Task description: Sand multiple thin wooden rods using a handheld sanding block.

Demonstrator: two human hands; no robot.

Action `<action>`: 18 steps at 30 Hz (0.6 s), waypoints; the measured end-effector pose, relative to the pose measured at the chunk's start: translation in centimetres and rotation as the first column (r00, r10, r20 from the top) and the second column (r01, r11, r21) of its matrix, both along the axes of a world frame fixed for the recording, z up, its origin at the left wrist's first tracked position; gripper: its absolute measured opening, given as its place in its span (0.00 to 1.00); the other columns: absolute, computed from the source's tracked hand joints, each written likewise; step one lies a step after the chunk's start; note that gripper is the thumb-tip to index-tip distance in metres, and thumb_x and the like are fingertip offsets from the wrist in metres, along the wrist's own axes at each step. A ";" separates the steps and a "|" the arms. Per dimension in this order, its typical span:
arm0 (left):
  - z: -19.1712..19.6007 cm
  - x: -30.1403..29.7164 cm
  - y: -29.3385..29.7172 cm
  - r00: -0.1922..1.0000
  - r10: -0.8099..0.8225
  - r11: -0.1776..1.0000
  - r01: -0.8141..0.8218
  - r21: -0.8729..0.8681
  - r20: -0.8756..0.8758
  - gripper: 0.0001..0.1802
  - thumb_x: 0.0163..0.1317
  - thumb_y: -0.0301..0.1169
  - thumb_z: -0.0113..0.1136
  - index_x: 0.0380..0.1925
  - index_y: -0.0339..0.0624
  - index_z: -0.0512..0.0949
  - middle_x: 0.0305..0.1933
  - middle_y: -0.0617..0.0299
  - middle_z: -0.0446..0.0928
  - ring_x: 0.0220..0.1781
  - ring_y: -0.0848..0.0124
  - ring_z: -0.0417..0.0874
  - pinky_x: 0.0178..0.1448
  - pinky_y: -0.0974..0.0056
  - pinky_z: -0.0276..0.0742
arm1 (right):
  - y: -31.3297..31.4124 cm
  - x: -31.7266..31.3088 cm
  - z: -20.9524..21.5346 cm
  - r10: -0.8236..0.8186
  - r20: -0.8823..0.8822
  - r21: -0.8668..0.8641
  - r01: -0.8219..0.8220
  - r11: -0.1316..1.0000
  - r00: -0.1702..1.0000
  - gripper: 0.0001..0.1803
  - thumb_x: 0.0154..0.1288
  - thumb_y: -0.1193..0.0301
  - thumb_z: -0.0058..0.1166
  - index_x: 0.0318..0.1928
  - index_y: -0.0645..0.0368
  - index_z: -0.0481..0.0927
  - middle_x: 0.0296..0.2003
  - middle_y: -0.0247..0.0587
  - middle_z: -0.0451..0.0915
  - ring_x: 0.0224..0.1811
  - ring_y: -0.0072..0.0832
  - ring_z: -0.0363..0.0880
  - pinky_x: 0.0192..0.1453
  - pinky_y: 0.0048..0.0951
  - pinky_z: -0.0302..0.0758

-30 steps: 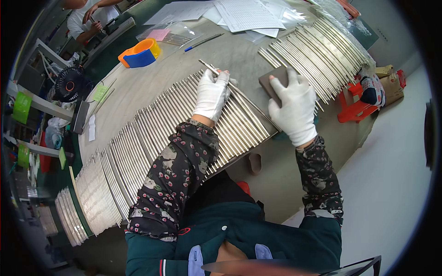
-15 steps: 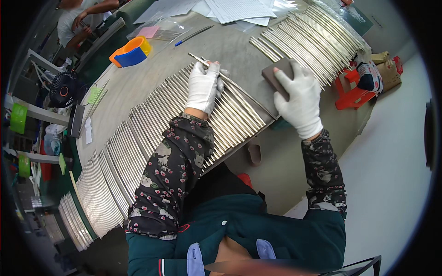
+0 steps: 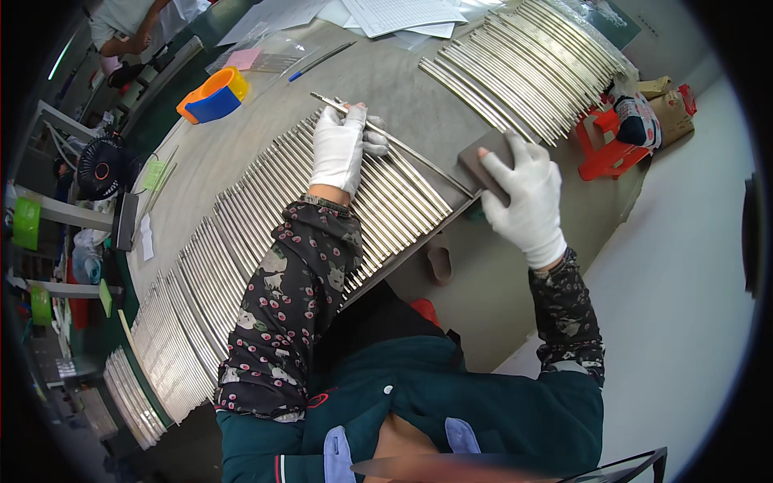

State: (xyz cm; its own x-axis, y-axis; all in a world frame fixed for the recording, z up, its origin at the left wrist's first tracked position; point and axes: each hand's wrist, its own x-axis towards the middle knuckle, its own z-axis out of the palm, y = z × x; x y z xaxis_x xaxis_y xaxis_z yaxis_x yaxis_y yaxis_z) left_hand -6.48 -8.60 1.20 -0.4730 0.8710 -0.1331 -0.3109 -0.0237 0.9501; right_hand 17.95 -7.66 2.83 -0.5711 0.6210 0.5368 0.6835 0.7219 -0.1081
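In a white glove, my left hand is closed around a thin metal rod, which slants from far left to near right above a row of similar rods. The rod's far tip looks narrower than its shaft. My right hand, gloved too with some fingertips bare, grips a grey-brown block that looks like a sanding sponge. The block is close beside the rod's near end, at the table's edge; whether they touch I cannot tell.
Another batch of rods lies at the far right, with more rods at the near left. A tape roll, a blue pen and papers lie farther back. Right of the table stands a red stool. Another person is far left.
My right hand has come nearer to me with the block, down toward the rod's near end. My left hand keeps its hold on the rod. The whole view has shifted slightly.
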 end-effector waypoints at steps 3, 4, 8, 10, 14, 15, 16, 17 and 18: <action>0.2 0.3 0.0 0.999 0.015 1.000 -0.015 -0.013 -0.033 0.10 0.70 0.30 0.49 0.41 0.34 0.63 0.30 0.52 0.75 0.19 0.73 0.75 0.21 0.68 0.74 | -1.2 0.1 0.8 0.171 -0.099 -0.075 -0.178 0.981 0.980 0.26 0.39 0.70 0.62 0.46 0.52 0.81 0.54 0.56 0.72 0.48 0.46 0.72 0.48 0.41 0.71; 0.1 0.0 -0.2 0.999 0.014 1.000 -0.014 -0.014 -0.035 0.10 0.70 0.30 0.49 0.41 0.34 0.63 0.30 0.52 0.75 0.19 0.73 0.75 0.21 0.68 0.74 | -2.3 -0.8 1.1 0.298 -0.149 -0.130 -0.318 0.939 0.943 0.26 0.39 0.70 0.62 0.46 0.52 0.81 0.54 0.56 0.72 0.48 0.46 0.72 0.48 0.42 0.72; 0.1 0.2 -0.2 0.997 0.015 0.999 -0.018 -0.042 -0.076 0.11 0.71 0.34 0.51 0.41 0.36 0.66 0.33 0.52 0.77 0.21 0.73 0.76 0.23 0.70 0.76 | 0.5 0.7 -0.4 -0.027 -0.019 0.053 0.028 0.998 0.999 0.26 0.38 0.70 0.62 0.46 0.53 0.81 0.55 0.57 0.71 0.48 0.46 0.72 0.49 0.41 0.71; -0.3 0.0 0.0 1.000 -0.005 0.999 0.004 -0.044 -0.019 0.11 0.70 0.33 0.51 0.40 0.36 0.66 0.33 0.52 0.76 0.21 0.72 0.76 0.23 0.70 0.75 | -1.2 0.0 0.7 0.141 -0.152 -0.049 -0.150 0.988 0.978 0.26 0.40 0.71 0.61 0.46 0.53 0.81 0.55 0.57 0.71 0.48 0.47 0.72 0.50 0.42 0.71; 0.2 0.2 -0.1 0.998 0.034 0.998 -0.036 -0.048 -0.044 0.10 0.70 0.32 0.50 0.40 0.36 0.65 0.32 0.52 0.76 0.21 0.73 0.75 0.23 0.71 0.75 | 0.0 0.5 0.4 -0.012 0.031 -0.024 0.013 1.000 0.999 0.25 0.40 0.70 0.61 0.46 0.54 0.81 0.55 0.58 0.71 0.47 0.47 0.72 0.49 0.41 0.71; 0.2 0.2 0.0 0.998 0.035 0.998 -0.037 -0.047 -0.042 0.10 0.70 0.32 0.50 0.40 0.36 0.65 0.32 0.52 0.76 0.21 0.73 0.75 0.23 0.71 0.75 | 0.2 0.7 0.5 0.001 -0.026 -0.003 -0.001 1.000 1.000 0.25 0.40 0.70 0.61 0.46 0.53 0.81 0.55 0.58 0.71 0.47 0.47 0.72 0.49 0.40 0.71; 0.2 0.1 0.1 0.999 0.030 0.998 -0.032 -0.051 -0.031 0.09 0.70 0.30 0.49 0.41 0.35 0.64 0.31 0.52 0.75 0.20 0.72 0.75 0.21 0.70 0.74 | 0.2 0.8 0.9 0.015 -0.083 0.019 -0.013 1.000 0.996 0.25 0.40 0.69 0.61 0.46 0.53 0.81 0.55 0.58 0.71 0.47 0.47 0.72 0.49 0.40 0.71; 0.1 0.1 0.2 0.999 0.026 0.998 -0.027 -0.055 -0.019 0.09 0.71 0.29 0.48 0.41 0.34 0.64 0.31 0.51 0.75 0.18 0.72 0.75 0.20 0.69 0.74 | -0.7 0.4 1.2 0.157 -0.094 -0.051 -0.162 0.985 0.983 0.25 0.40 0.69 0.61 0.46 0.54 0.81 0.55 0.58 0.71 0.47 0.47 0.72 0.48 0.40 0.71; 0.1 0.1 0.1 1.000 0.023 0.998 -0.024 -0.058 -0.019 0.09 0.71 0.29 0.48 0.41 0.34 0.64 0.31 0.51 0.75 0.18 0.72 0.75 0.20 0.69 0.74 | -1.9 -0.3 1.7 0.290 -0.115 -0.121 -0.304 0.945 0.950 0.25 0.40 0.69 0.61 0.46 0.54 0.81 0.55 0.58 0.71 0.47 0.47 0.72 0.48 0.40 0.71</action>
State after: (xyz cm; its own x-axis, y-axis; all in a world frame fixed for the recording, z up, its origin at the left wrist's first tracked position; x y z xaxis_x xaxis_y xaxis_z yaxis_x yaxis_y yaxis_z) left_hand -6.38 -8.50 1.34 -0.4961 0.8506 -0.1744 -0.2939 0.0245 0.9555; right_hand 17.62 -9.56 4.55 -0.6913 0.5019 0.5198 0.4221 0.8644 -0.2732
